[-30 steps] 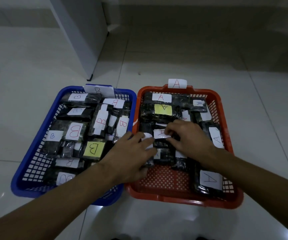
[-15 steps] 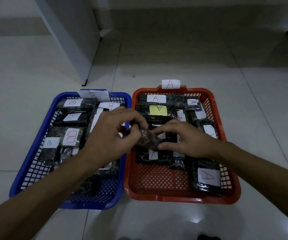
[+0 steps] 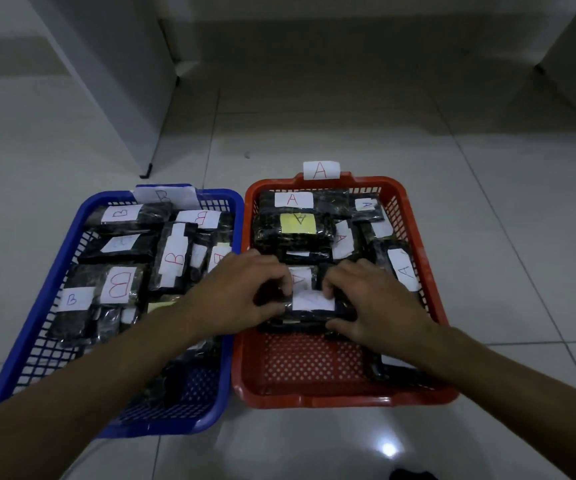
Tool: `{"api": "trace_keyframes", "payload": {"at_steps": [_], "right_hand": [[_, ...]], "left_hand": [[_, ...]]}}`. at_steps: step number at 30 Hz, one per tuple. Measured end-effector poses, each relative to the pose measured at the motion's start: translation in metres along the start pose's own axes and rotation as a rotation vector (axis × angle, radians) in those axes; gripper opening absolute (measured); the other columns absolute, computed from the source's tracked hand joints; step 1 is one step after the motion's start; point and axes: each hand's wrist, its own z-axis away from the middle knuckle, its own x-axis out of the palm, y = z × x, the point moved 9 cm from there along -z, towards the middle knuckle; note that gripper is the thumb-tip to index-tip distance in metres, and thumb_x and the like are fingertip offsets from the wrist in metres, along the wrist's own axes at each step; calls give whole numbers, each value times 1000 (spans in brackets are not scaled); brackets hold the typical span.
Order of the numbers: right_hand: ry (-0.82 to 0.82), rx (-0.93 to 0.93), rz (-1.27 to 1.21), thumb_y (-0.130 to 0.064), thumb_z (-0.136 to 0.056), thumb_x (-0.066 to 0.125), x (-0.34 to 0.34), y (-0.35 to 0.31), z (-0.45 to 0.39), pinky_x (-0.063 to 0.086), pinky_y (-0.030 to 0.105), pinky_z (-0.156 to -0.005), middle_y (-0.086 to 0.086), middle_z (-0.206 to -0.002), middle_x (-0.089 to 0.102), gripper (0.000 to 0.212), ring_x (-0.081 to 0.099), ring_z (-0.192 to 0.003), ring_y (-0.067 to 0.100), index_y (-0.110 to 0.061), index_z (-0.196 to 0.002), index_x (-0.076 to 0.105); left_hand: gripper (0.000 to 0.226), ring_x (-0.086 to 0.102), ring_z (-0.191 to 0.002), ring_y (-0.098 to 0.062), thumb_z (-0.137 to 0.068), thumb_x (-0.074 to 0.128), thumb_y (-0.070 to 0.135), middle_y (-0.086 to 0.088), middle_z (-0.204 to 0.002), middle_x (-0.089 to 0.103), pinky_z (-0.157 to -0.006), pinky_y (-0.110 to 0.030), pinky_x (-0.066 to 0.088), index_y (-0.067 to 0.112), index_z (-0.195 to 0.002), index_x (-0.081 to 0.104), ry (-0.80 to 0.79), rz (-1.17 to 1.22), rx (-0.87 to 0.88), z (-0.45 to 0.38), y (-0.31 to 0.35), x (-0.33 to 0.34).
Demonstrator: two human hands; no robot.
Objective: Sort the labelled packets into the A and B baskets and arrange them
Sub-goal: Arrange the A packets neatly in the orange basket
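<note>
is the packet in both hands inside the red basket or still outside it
Inside. The packet sits within the red basket walls on other packets, left hand and right hand gripping its ends.

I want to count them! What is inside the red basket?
The red basket holds dark packets with A labels, one label yellow. Both hands, left hand and right hand, grip a packet, covering whatever lies underneath, so there is no full count.

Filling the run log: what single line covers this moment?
both hands: left hand, right hand | action: grip white-labelled packet | location: over red A basket | blue B basket: untouched
</note>
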Motion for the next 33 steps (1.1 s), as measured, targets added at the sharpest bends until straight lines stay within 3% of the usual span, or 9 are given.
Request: {"api": "trace_keyframes", "payload": {"at_steps": [6, 10, 13, 18, 21, 24, 27, 30, 33], "right_hand": [[27, -107, 74, -33, -68, 85, 15, -11, -16, 36, 29, -74, -9, -101, 53, 43, 43, -93, 13, -29, -95, 51], [24, -117, 22, -27, -68, 86, 24, -11, -14, 43, 30, -72, -10, -102, 53, 41, 42, -91, 13, -26, -93, 53], [8, -116, -34, -29, -70, 86, 26, -6, -12, 46, 33, -74, -9, -103, 54, 39, 42, -92, 13, -25, -95, 56], [-19, -114, -69, -37, -78, 79, 10, 1, -6, 43, 26, -79, -11, -110, 61, 35, 44, -97, 8, -27, -108, 63], [14, -34, -40, -43, -80, 76, -17, 12, 11, 42, 20, -74, -17, -102, 59, 31, 47, -94, 4, -32, -103, 59], [1, 129, 9, -43, -81, 74, -43, 38, 36, 44, 22, -67, -21, -90, 57, 21, 54, -86, 2, -36, -89, 56], [93, 278, 0, -41, -83, 73, -68, 65, 61, 48, 26, -69, -21, -82, 62, 15, 58, -83, 3, -35, -87, 60], [166, 363, -27, -39, -84, 72, -69, 81, 78, 51, 28, -73, -21, -80, 64, 11, 59, -80, 0, -34, -88, 63], [240, 427, -111, -34, -86, 72, -62, 94, 95, 42, 19, -61, -22, -75, 63, 8, 58, -70, -7, -32, -87, 64]], "left_hand": [[23, 39, -107, -8, -77, 71, 48, 22, -95, 51, -92, -34, 23, 36, -91, 57, 15, -341, 36, -5, 0, 10], [23, 39, -103, -8, -77, 71, 48, 22, -88, 52, -89, -36, 23, 34, -86, 55, -3, -360, 39, -6, -1, 15], [29, 38, -101, -6, -77, 71, 49, 22, -85, 51, -89, -34, 22, 36, -96, 54, -29, -341, -1, -8, -3, 17], [44, 32, -98, -3, -73, 61, 71, 24, -88, 49, -83, -31, 18, 42, -104, 51, -60, -280, -19, -13, -7, 12], [47, 33, -95, -3, -72, 53, 76, 26, -90, 45, -80, -30, 20, 40, -102, 52, -17, -276, 21, -19, 1, 8], [53, 41, -94, -6, -73, 47, 77, 19, -97, 55, -79, -31, 36, 35, -103, 57, 21, -206, 125, -23, 31, 13], [56, 49, -102, -12, -76, 61, 65, 9, -111, 60, -84, -34, 47, 29, -118, 58, 15, -261, 381, -22, 90, 37], [68, 48, -112, -18, -70, 74, 49, 4, -126, 58, -85, -34, 41, 25, -131, 54, -97, -434, 629, -29, 138, 77], [69, 41, -120, -21, -72, 74, 37, 2, -135, 53, -90, -35, 34, 23, -135, 51, -179, -504, 753, -43, 160, 93]]}}
